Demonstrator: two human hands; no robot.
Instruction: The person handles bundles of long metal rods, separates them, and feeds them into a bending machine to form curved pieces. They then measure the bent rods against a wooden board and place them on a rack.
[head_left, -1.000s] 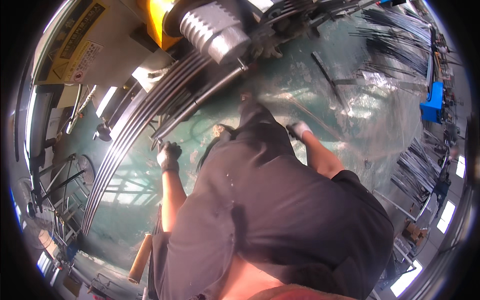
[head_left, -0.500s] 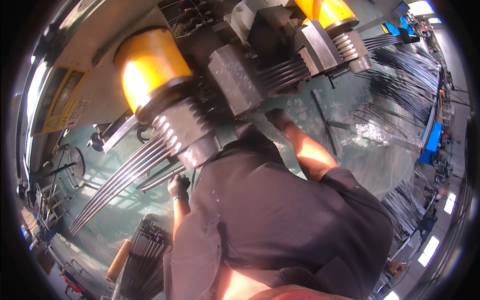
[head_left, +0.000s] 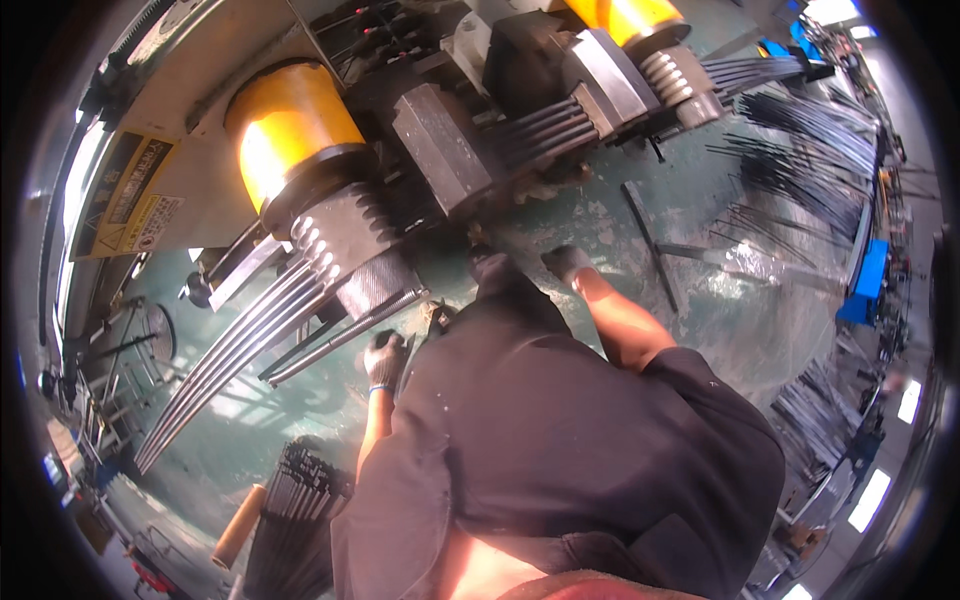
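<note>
My left hand, in a grey glove, hangs below the grooved metal block on the left, its fingers curled, with nothing visible in them. My right hand, also gloved, is held out over the floor right of my shoe, touching nothing I can see. Its fingers are dark and too small to read. Ahead stands a machine with a yellow cylinder above the grooved block. Several long metal rods run through that block, past a dark steel block, to a second grooved block.
A bundle of dark rods stands at lower left beside a brown cardboard tube. More rods lie in piles along the right. A thin metal bar lies on the green floor, and a blue box-like part is farther right.
My left hand has moved right, closer to my body. My right hand has shifted slightly right and down. The machine has shifted a little to the left in view.
</note>
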